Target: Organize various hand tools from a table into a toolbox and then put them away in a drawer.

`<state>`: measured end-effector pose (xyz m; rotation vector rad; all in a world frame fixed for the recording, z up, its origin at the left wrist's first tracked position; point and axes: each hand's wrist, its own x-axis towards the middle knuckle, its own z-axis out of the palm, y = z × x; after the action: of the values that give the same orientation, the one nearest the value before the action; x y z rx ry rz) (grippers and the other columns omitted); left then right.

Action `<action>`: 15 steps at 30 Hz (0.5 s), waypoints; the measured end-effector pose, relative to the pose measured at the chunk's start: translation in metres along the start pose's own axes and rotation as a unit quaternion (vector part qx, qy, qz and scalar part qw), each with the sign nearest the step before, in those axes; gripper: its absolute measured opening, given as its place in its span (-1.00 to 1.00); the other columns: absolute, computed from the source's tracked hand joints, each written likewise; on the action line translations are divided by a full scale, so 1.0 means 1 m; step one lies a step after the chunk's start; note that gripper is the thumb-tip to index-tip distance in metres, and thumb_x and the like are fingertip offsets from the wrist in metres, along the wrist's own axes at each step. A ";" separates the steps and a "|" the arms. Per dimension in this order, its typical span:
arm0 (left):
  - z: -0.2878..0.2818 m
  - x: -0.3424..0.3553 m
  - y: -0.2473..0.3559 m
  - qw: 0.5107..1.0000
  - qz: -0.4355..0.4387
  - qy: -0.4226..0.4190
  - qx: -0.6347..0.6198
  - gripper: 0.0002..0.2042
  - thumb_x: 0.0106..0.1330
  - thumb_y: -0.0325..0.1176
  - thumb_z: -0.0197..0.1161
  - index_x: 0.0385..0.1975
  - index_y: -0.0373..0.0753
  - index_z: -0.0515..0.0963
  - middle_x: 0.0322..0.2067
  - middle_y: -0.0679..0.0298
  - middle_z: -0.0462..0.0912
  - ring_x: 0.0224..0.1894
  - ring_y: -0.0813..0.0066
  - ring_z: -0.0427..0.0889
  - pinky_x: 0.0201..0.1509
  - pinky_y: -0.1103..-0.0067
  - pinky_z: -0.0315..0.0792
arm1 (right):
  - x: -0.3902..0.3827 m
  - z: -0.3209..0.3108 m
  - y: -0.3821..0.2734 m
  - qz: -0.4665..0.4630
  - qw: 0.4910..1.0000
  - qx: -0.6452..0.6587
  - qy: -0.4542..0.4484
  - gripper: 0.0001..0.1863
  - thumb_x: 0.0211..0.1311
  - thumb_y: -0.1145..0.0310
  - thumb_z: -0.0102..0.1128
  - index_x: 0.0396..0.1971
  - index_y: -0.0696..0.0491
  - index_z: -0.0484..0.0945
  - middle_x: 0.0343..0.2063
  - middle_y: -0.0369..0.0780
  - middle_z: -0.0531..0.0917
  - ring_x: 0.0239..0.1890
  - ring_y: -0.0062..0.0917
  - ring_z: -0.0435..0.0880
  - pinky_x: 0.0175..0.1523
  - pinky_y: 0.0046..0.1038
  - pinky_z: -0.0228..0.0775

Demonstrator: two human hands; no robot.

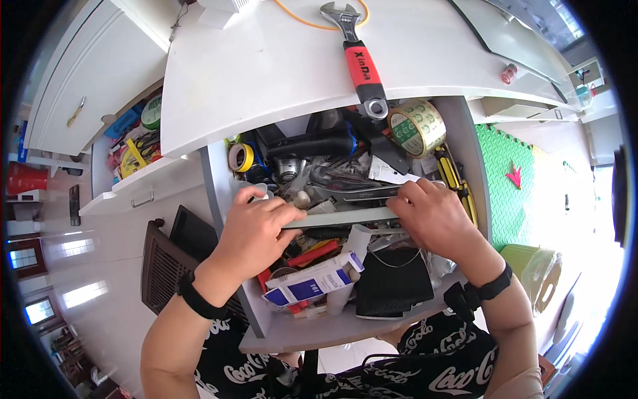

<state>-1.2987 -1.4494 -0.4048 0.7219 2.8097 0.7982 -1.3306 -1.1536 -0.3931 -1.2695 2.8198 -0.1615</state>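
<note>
A long, flat pale grey strip (345, 218) stretches across the open drawer (482, 179), and I hold it at both ends. My left hand (256, 229) pinches its left end between thumb and fingers. At its right end my right hand (428, 216) is closed, fingertips on the strip. Beneath and around it lie jumbled tools: a roll of printed tape (435, 126), a yellow tape roll (240, 157), yellow-black screwdrivers (452, 174), a white-and-blue box (312, 286) and a black case (395, 282). The strip hides part of the heap.
On the white desktop (259, 73) above the drawer lies an adjustable wrench (359, 63) with a red-black handle, its end overhanging the edge. Another full drawer (143, 189) stands open at left. A green foam mat (505, 186) and a lidded bin (531, 272) are at right.
</note>
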 end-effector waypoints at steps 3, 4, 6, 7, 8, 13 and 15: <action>0.003 0.002 -0.001 0.999 0.004 0.029 0.042 -0.79 -0.03 -0.41 0.39 -0.35 -0.15 0.61 -0.42 0.32 0.62 -0.31 0.38 0.56 0.10 0.42 0.22 | 0.004 0.004 0.001 0.005 1.000 -0.002 0.002 -0.84 -0.10 0.41 0.13 -0.42 0.01 0.48 -0.45 -0.27 0.43 -0.31 -0.43 0.53 -0.27 -0.42 0.45; 0.002 0.006 -0.001 0.998 0.003 0.037 0.049 -0.79 -0.03 -0.41 0.39 -0.35 -0.15 0.61 -0.43 0.32 0.62 -0.31 0.38 0.57 0.10 0.40 0.22 | 0.004 0.005 0.001 0.011 1.000 -0.008 0.008 -0.85 -0.10 0.41 0.13 -0.43 0.01 0.48 -0.45 -0.26 0.44 -0.31 -0.42 0.53 -0.26 -0.41 0.45; 0.002 0.006 0.000 0.998 0.002 0.045 0.053 -0.79 -0.03 -0.42 0.39 -0.36 -0.16 0.60 -0.43 0.32 0.62 -0.30 0.38 0.57 0.11 0.37 0.22 | 0.004 0.005 0.002 0.013 1.000 -0.007 0.000 -0.82 -0.10 0.41 0.15 -0.39 0.01 0.49 -0.42 -0.27 0.45 -0.30 -0.42 0.53 -0.25 -0.40 0.45; 0.003 0.005 0.000 0.998 -0.001 0.038 0.056 -0.80 -0.03 -0.42 0.39 -0.37 -0.16 0.60 -0.43 0.32 0.62 -0.31 0.39 0.58 0.13 0.35 0.22 | 0.004 0.005 0.002 0.015 1.000 -0.006 -0.006 -0.79 -0.10 0.41 0.17 -0.36 0.00 0.50 -0.40 -0.27 0.46 -0.29 -0.41 0.53 -0.25 -0.39 0.44; 0.004 0.003 0.001 0.998 -0.004 0.031 0.058 -0.80 -0.03 -0.42 0.39 -0.38 -0.15 0.59 -0.44 0.32 0.62 -0.31 0.39 0.59 0.15 0.32 0.21 | 0.003 0.005 0.002 0.017 1.000 -0.007 -0.013 -0.76 -0.11 0.42 0.20 -0.33 0.00 0.51 -0.38 -0.27 0.47 -0.28 -0.41 0.53 -0.25 -0.39 0.44; 0.007 -0.004 0.002 0.997 0.027 0.034 0.058 -0.81 -0.04 -0.42 0.39 -0.40 -0.17 0.58 -0.46 0.33 0.63 -0.33 0.40 0.61 0.25 0.27 0.15 | 0.000 0.008 0.002 -0.006 1.000 -0.005 -0.004 -0.77 -0.11 0.40 0.15 -0.34 -0.01 0.53 -0.39 -0.28 0.47 -0.29 -0.43 0.53 -0.25 -0.41 0.44; 0.004 0.002 0.000 0.997 0.012 0.029 0.073 -0.80 -0.05 -0.42 0.40 -0.40 -0.17 0.58 -0.47 0.34 0.63 -0.33 0.40 0.61 0.29 0.24 0.11 | 0.005 0.005 0.005 0.007 1.000 -0.012 -0.012 -0.76 -0.11 0.41 0.15 -0.33 0.00 0.53 -0.39 -0.27 0.47 -0.29 -0.42 0.53 -0.21 -0.40 0.44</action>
<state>-1.2990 -1.4466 -0.4083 0.7672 2.9413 0.6328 -1.3374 -1.1546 -0.3990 -1.2467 2.8184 -0.1115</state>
